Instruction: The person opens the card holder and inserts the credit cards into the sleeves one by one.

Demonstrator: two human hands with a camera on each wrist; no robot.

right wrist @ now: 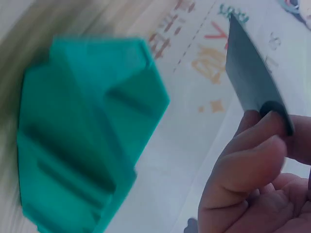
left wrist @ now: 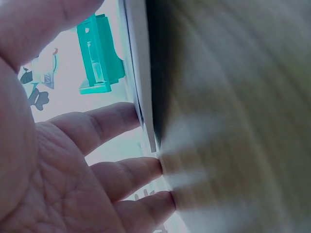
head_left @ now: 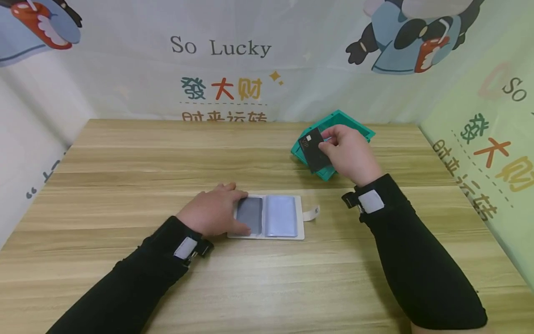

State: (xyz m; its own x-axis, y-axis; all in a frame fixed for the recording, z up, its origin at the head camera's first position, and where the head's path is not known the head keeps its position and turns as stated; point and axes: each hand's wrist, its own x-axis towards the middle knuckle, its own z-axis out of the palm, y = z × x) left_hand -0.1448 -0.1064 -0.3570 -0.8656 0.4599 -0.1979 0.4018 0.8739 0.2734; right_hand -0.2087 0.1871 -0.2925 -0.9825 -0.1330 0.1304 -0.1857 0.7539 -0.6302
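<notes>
In the head view a small card holder (head_left: 281, 215) lies unfolded on the table, with clear sleeves and a white snap strap (head_left: 311, 214) at its right. My left hand (head_left: 214, 208) rests on its left end, thumb and index finger spread over it. Fairly straight fingers (left wrist: 129, 174) touch the holder's edge and the table in the left wrist view. Farther right, my right hand (head_left: 348, 150) pinches a black card (head_left: 314, 150) marked VIP, with a chip, by one side. The right wrist view catches the same card (right wrist: 250, 68) nearly edge-on, clear of the green box.
A green open-topped box (head_left: 346, 116) stands near the table's back right, partly hidden behind the card and right hand. The wooden table (head_left: 137, 167) ends at a printed cloth backdrop (head_left: 133, 74), and another cloth side (head_left: 500, 185) hangs along the right.
</notes>
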